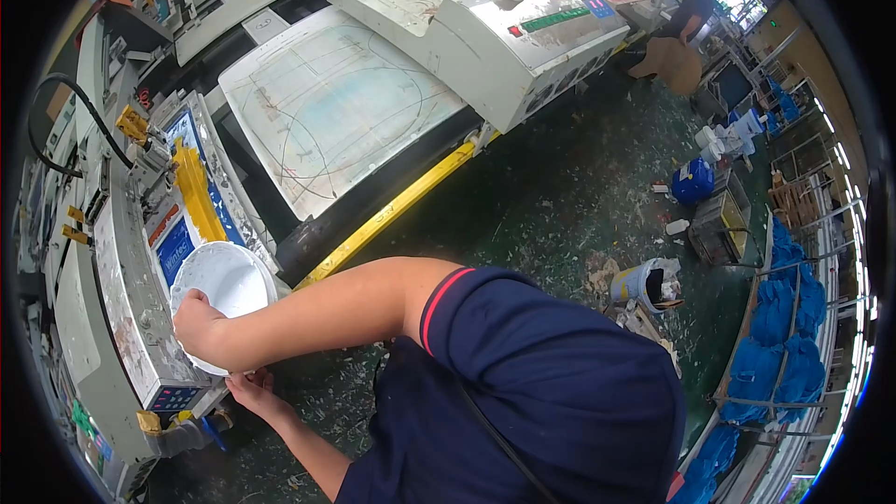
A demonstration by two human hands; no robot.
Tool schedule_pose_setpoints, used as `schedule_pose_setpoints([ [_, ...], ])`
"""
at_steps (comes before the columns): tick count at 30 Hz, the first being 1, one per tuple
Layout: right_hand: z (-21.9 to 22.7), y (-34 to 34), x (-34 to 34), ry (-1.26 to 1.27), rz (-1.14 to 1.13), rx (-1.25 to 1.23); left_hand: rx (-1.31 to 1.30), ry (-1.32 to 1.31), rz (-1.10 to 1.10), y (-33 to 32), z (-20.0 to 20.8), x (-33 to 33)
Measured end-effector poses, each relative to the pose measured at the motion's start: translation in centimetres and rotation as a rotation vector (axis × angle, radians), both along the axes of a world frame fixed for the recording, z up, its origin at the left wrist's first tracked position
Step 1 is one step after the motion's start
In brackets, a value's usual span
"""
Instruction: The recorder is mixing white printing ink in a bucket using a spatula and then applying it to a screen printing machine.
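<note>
A white bucket [259, 278] with white paint-like stuff inside is tilted over the end of a printing machine at the left. My right hand [198, 319] is closed in a fist at the bucket's mouth, the forearm crossing over the opening. What its fingers grip is hidden. Beneath the bucket, my left hand [254, 390] presses against its lower side with fingers bent, holding it up. Just beyond the bucket lies a blue-edged screen frame [177, 247] with a thick strip of yellow ink [194, 189] on it.
A stained white printing platen [345, 98] lies beyond, beside a grey control box [532, 47] and a yellow rail [392, 210]. A waste bucket [635, 285] and a blue jug [693, 181] stand on the spattered floor at right. A person [689, 14] is far off.
</note>
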State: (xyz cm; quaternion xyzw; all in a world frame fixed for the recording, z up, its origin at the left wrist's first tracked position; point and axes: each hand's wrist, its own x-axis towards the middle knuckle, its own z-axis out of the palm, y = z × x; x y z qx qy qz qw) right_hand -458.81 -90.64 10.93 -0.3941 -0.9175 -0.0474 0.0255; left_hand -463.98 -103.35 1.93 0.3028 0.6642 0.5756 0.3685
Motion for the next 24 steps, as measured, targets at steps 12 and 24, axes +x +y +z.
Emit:
schedule_pose_setpoints([
  [12,0.0,-0.4,0.4,-0.004,-0.006,-0.006,-0.001,-0.013,-0.011,0.2,-0.5,-0.6],
  [24,-0.3,-0.1,0.3,0.011,-0.009,0.025,0.001,0.015,-0.072,0.4,-2.6,-2.4],
])
